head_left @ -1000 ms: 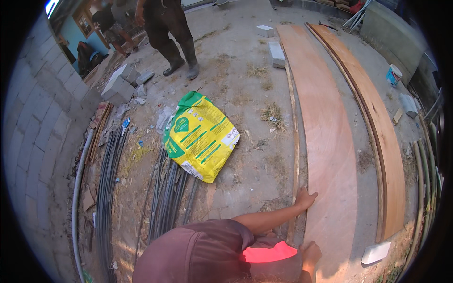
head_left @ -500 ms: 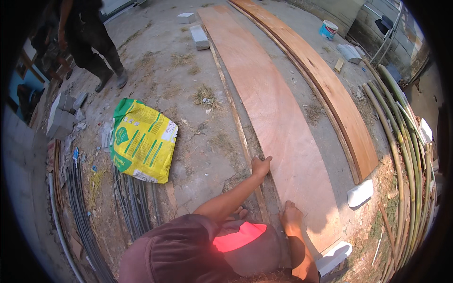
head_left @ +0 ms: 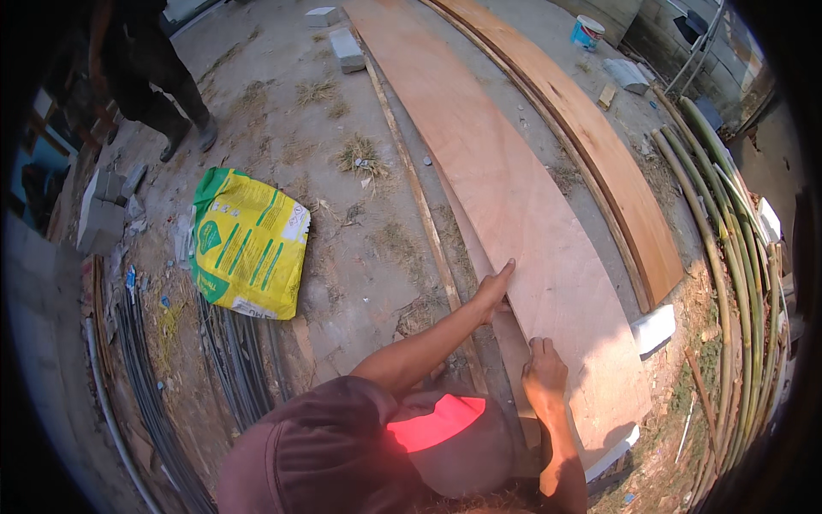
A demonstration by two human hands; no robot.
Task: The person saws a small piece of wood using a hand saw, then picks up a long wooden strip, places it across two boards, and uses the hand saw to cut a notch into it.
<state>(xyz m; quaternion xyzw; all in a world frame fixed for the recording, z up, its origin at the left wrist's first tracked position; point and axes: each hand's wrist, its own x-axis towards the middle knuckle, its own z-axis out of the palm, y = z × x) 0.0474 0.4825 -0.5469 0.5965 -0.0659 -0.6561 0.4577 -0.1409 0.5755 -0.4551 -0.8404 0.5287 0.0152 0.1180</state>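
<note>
A long, thin plywood strip runs from the far middle to the near right. My left hand grips its left edge, thumb on the top face and fingers underneath. Closer in, my right hand is closed over the same edge near the strip's near end. Along that edge the strip stands apart from a second sheet lying below it. A pale block shows at the near end. The fingertips under the strip are hidden.
Stacked thick boards lie to the right, their near end by a white block. Bamboo poles line the far right. A yellow-green sack and steel bars lie left. A person stands back left. A dark cap blocks the lower middle.
The plywood strip's near part has shifted right and its left edge has lifted, exposing the sheet beneath. Both my hands have moved with it. The view has shifted slightly.
</note>
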